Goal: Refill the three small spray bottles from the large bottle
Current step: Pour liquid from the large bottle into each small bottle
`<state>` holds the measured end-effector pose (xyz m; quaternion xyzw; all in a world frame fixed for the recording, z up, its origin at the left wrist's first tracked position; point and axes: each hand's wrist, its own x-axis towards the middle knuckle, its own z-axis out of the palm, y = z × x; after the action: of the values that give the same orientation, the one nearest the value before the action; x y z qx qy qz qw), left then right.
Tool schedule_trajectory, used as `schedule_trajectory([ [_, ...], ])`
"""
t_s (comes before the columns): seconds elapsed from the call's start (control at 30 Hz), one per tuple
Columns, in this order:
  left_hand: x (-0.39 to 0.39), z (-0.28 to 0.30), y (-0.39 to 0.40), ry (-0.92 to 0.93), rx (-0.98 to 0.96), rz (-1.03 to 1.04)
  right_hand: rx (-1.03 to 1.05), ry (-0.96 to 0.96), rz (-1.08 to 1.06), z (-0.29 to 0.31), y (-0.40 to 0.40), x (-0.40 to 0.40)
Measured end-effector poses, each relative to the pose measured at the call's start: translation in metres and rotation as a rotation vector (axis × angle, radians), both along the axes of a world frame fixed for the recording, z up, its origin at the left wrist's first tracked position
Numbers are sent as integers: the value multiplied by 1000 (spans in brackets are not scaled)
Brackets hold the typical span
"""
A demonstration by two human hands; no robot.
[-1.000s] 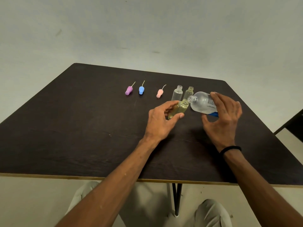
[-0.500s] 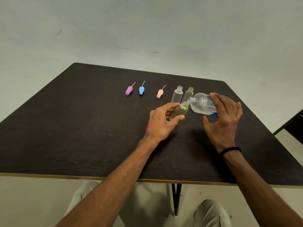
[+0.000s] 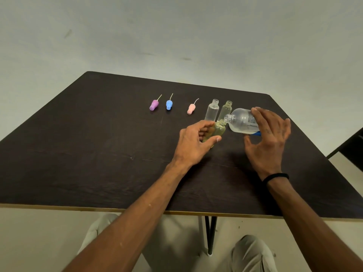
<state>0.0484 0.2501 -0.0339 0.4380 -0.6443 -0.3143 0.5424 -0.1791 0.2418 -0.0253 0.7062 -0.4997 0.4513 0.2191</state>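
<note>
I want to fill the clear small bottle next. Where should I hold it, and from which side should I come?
Judging by its pose, grip the clear small bottle round its straight middle, coming from its left. It stands upright with an open neck, and the tinted bottle stands close on its right, so that side is crowded.

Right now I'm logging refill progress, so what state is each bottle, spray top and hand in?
Large bottle: uncapped, tipped, mouth at the held bottle's neck.
Held small bottle: open, tilted, yellowish.
Clear small bottle: upright, open, looks empty.
Rear small bottle: upright, open, yellowish tint.
Purple spray top, blue spray top, pink spray top: off, on the table.
Left hand: grips the held bottle.
Right hand: holds the large bottle.
</note>
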Motion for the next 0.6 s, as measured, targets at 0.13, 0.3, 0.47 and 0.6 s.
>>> schedule_trajectory([
  [0.13,1,1,1,-6,-10,1,-9,0,-1,1,0,1],
  [0.3,0,0,1,-1,-8,3,-21,6,-1,2,1,2],
  [0.47,0,1,1,-7,-4,3,-18,3,5,3,2,3],
  [0.6,0,1,0,-8,-4,0,-20,0,3,4,2,4],
])
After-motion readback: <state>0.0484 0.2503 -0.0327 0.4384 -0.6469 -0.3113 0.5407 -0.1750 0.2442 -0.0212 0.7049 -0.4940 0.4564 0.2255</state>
